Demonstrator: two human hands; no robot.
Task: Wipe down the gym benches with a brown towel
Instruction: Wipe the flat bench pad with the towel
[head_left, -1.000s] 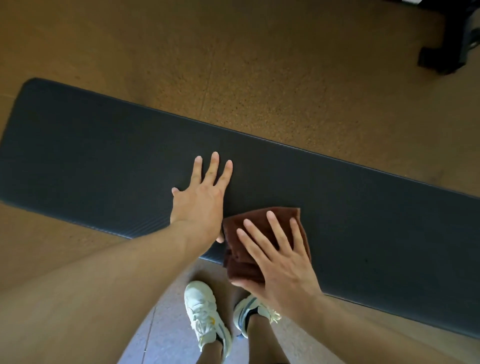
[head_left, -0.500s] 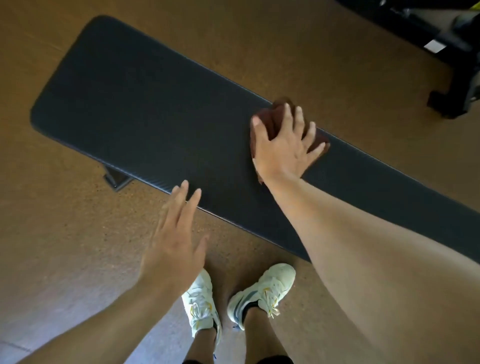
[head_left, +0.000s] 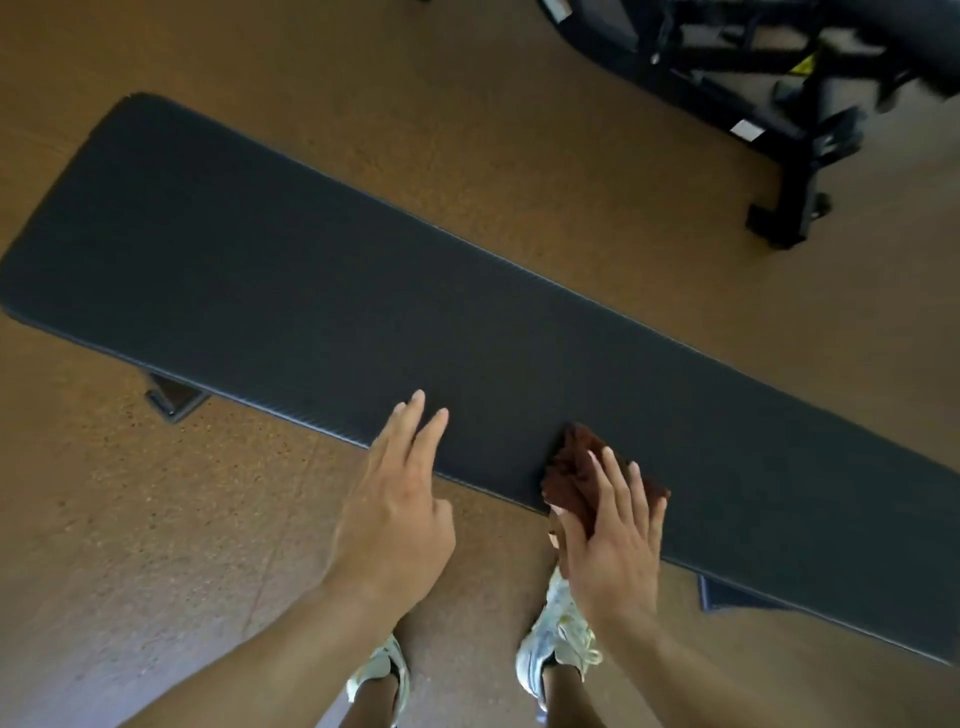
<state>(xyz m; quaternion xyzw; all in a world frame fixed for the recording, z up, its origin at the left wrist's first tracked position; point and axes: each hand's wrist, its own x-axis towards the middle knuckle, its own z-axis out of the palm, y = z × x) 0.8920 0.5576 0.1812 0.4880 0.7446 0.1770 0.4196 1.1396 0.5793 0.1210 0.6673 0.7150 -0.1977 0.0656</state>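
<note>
A long dark padded gym bench (head_left: 363, 291) runs from upper left to lower right across the view. The folded brown towel (head_left: 574, 467) lies on its near edge. My right hand (head_left: 613, 535) presses flat on the towel, fingers spread over it and palm hanging past the edge. My left hand (head_left: 400, 499) hovers at the near edge to the left of the towel, fingers extended, fingertips over the pad, holding nothing.
Brown speckled gym floor (head_left: 156, 545) surrounds the bench. Black machine frames and feet (head_left: 789, 171) stand at the upper right. A bench foot (head_left: 174, 397) shows under the left part, another (head_left: 727, 597) under the right. My white shoes (head_left: 556, 639) stand close to the near edge.
My right hand has pulled the towel from the bench's far edge back to its near edge. My left hand has moved up from over the floor to the bench's near edge.
</note>
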